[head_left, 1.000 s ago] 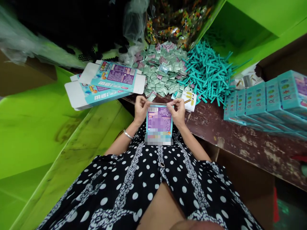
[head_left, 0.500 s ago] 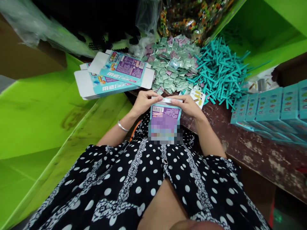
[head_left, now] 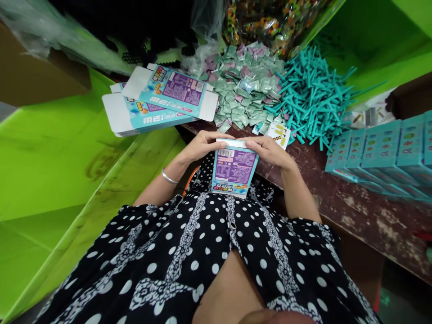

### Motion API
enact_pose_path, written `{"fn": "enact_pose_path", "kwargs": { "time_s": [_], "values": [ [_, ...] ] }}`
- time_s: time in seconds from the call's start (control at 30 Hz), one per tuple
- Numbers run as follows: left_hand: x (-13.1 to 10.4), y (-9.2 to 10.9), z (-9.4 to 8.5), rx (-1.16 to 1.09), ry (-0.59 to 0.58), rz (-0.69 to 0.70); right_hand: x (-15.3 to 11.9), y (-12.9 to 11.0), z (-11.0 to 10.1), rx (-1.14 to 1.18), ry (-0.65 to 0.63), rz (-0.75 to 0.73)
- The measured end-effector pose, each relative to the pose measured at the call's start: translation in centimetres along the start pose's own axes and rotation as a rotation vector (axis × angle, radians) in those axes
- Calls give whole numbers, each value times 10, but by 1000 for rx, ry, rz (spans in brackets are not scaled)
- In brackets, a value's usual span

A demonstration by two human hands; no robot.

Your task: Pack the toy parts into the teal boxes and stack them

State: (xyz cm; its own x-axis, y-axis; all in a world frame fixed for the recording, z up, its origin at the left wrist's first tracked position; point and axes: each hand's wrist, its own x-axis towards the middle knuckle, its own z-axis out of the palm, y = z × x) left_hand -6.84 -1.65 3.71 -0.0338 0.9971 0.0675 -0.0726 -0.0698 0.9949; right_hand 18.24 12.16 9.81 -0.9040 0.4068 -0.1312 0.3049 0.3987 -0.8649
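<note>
A small turquoise and purple carton (head_left: 234, 168) is held between both hands, its printed face toward me and its white end flap at the top. My left hand (head_left: 204, 146) grips the top left corner, thumb on the near edge and fingers behind. At the top right corner my right hand (head_left: 270, 150) pinches the carton in the same manner. The lower end of the carton is close against the polka-dot garment. Beyond my hands, flat unfolded cartons (head_left: 175, 94) lie in a stack on the left. A printed leaflet (head_left: 279, 135) is just past my right hand.
Small green and pink sachets (head_left: 241, 92) form a heap at the back, beside a pile of turquoise sticks (head_left: 313, 96). Finished-looking turquoise boxes (head_left: 380, 146) stand in rows on the worn brown table (head_left: 357, 216) at right. Bright green panels (head_left: 50, 157) border the left.
The carton and both hands have shifted slightly to the right in view. Both hands keep their hold on its top end.
</note>
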Motion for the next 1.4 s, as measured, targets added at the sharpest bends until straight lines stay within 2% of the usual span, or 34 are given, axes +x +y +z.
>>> {"fn": "enact_pose_path", "kwargs": {
  "time_s": [0.1,0.17,0.33,0.5,0.7,0.83,0.93,1.0,1.1,1.17,1.23,1.3,1.33,1.4],
  "values": [
    [6,7,0,43,-14,18,5,0,-11,0,-57,0],
    [4,9,-1,101,-60,55,3,1,-12,16,-81,-10],
    [-14,-1,-4,177,-169,95,-16,8,7,0,-62,-38],
    [-18,-14,-7,165,-154,83,-25,9,24,-228,57,-10],
    [-19,-23,3,161,88,165,-24,23,30,120,316,-45],
    [-24,-29,15,220,259,257,-25,31,44,110,459,-111],
    [-21,-29,22,253,348,284,-24,31,51,141,484,-110],
    [-13,-26,22,261,446,309,-25,30,50,238,448,-76],
    [0,-22,14,242,747,360,-34,33,43,314,394,20],
    [2,-19,5,221,871,364,-45,39,39,349,454,85],
    [-4,-15,-5,260,801,334,-57,47,39,431,597,124],
    [-15,-7,-12,408,595,296,-66,53,43,497,694,142],
    [-21,-2,-14,505,473,284,-69,55,47,509,674,148],
    [-28,9,-15,668,200,263,-71,52,53,518,518,150]
  ]
}}
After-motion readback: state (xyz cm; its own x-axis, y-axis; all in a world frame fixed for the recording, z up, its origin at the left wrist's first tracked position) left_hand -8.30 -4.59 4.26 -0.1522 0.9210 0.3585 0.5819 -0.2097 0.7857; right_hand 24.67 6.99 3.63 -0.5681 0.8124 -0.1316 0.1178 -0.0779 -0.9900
